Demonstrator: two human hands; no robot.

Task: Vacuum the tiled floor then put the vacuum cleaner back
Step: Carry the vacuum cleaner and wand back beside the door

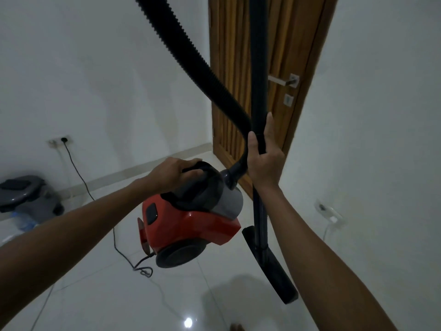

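A red and grey canister vacuum cleaner (191, 220) hangs above the white tiled floor (107, 295). My left hand (174, 174) is shut on its black top handle. My right hand (263, 156) grips the upright black wand (259, 68) together with the ribbed black hose (191, 58), which loops up out of the frame and back down into the canister's front. The flat black floor nozzle (269, 263) hangs at the wand's lower end, just above the tiles. The power cord (78, 173) runs from the canister's back to a wall socket (60, 140).
A closed wooden door (281, 44) with a metal lever handle stands straight ahead. A grey pedal bin (26, 197) and a water bottle (23, 220) sit at the left wall. A white plug and cable (330, 215) hang on the right wall. The cord coils on the floor.
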